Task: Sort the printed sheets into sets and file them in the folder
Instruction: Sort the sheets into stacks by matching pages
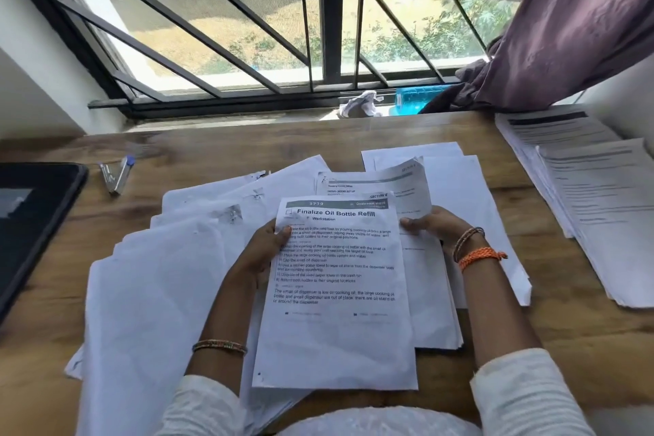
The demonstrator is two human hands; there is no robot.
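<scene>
The left hand grips the left edge of a printed sheet headed "Finalize Oil Bottle Refill", thumb on the printed face and fingers curled behind it. The sheet is held face up, above the papers in front of the person.

The right hand pinches the lower edge of a second sheet, which is lifted and curled at its upper right corner. Below this hand lies a squared stack of sheets on the wooden counter.

To the left, a fanned spread of face-down sets covers the counter; small marks at their upper corners appear to be staples, though the view is too soft to confirm. More loose sheets lie beyond the right hand.

At the far right, two overlapping printed piles rest near the counter edge. A stapler lies at the upper left, just beside a dark folder at the left edge. A purple curtain hangs over the barred window.
</scene>
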